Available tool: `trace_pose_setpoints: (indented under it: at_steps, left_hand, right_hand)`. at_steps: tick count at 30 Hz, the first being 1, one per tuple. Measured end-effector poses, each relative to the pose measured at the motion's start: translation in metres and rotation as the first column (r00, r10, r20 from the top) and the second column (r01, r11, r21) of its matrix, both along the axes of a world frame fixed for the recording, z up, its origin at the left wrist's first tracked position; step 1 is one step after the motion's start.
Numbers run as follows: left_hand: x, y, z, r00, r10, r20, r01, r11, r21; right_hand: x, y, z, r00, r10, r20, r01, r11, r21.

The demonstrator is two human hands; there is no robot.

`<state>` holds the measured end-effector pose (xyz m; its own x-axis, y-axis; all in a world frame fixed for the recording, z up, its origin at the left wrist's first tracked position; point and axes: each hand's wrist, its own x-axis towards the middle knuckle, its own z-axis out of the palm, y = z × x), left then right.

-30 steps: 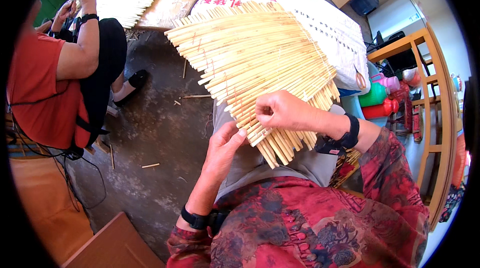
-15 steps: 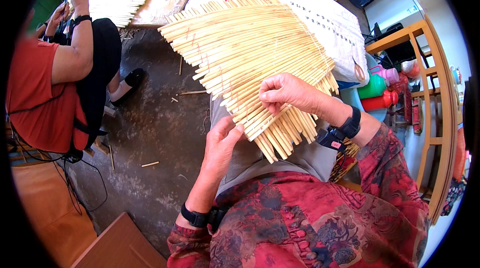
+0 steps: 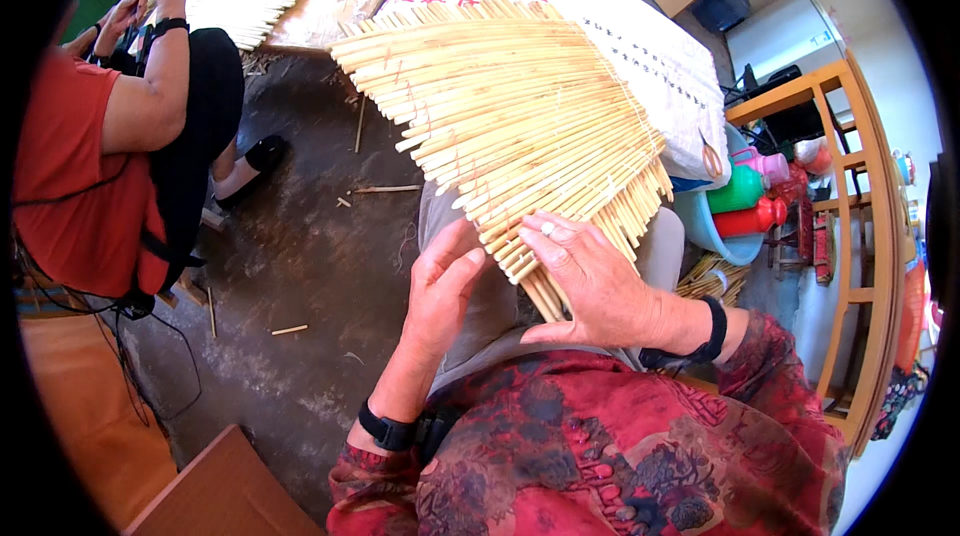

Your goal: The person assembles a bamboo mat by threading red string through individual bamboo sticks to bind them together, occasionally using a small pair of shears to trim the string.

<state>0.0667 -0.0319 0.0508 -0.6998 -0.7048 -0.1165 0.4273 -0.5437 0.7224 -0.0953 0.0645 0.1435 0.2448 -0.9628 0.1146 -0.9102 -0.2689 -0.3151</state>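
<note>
Right hand [image 3: 598,288] spread on fanned, smooth, round stalks [image 3: 525,111], left hand [image 3: 436,294] at their ends, grip unclear

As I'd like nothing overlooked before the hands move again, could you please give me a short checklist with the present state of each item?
1. Right hand over the stick mat: ok, it lies across the near end.
2. Left hand gripping the mat: cannot tell; it is at the near left edge, fingers partly hidden.
3. Near stick ends level: not ok, they are staggered.
4. Scissors apart from the mat: ok, on the white sheet to its right.
5. Loose sticks picked up: not ok, a short stick lies on the floor.
</note>
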Motion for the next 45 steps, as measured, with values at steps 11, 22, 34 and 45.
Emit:
trace_pose_setpoints:
  at_steps: [11, 22, 34, 45]
  left_hand:
    - [-0.063, -0.02, 0.081, 0.926, -0.327, -0.187, 0.225, 0.879, -0.42]
    - [-0.111, -0.024, 0.099, 0.996, -0.089, 0.02, 0.086, 0.842, -0.533]
    - [-0.169, -0.049, 0.163, 0.938, 0.22, -0.267, -0.339, 0.731, -0.593]
    - [-0.187, -0.05, 0.182, 0.827, 0.419, -0.376, -0.556, 0.502, -0.663]
  right_hand:
    - [-0.038, 0.016, 0.121, 0.923, -0.384, -0.032, 0.384, 0.923, 0.007]
    - [-0.106, 0.009, 0.209, 0.621, -0.492, 0.61, 0.564, 0.821, 0.088]
    - [-0.101, -0.002, 0.203, 0.609, -0.508, 0.609, 0.576, 0.811, 0.101]
    - [-0.08, -0.007, 0.194, 0.651, -0.509, 0.563, 0.557, 0.824, 0.102]
